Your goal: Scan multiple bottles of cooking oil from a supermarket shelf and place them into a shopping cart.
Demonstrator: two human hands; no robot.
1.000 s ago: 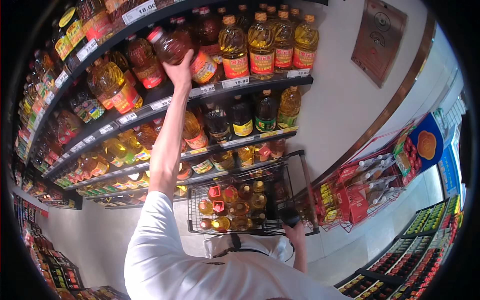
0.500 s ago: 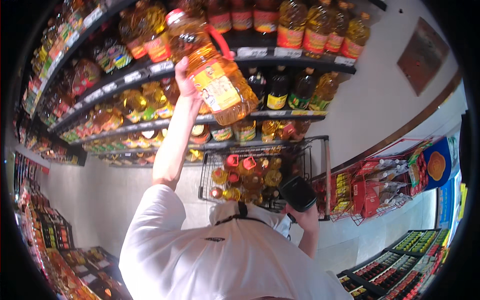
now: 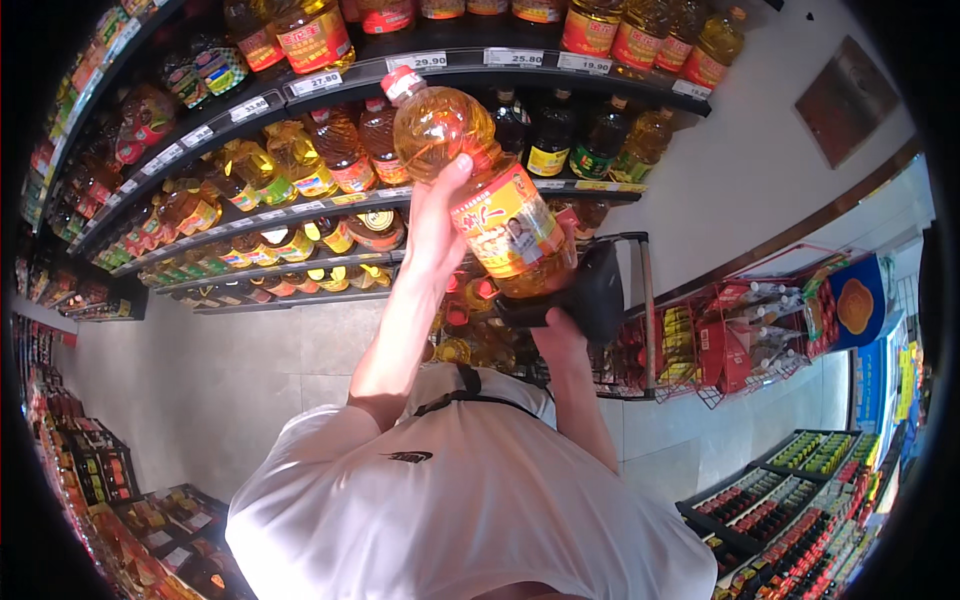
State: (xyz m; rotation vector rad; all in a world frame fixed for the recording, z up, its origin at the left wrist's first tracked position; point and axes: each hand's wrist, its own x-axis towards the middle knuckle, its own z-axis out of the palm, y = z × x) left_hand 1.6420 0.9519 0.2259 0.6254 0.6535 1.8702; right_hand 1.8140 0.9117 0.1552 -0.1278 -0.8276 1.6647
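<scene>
My left hand is wrapped round the side of a large plastic bottle of cooking oil with a red cap and an orange-yellow label. The bottle leans, its cap up toward the shelf and its base toward my right hand. My right hand grips a black handheld scanner, which is beside the bottle's base; whether they touch I cannot tell. Below both hands is a shopping cart with several oil bottles in it, partly hidden by my arms and the held bottle.
Ahead curve shelves of oil and dark sauce bottles, with price tags along their edges. A white wall stands to the right. Red wire baskets of packaged goods sit beyond the cart, and a display rack is at the lower right.
My left hand has brought the oil bottle down and right, away from the upper shelf. My right hand has raised the scanner up toward the bottle's base.
</scene>
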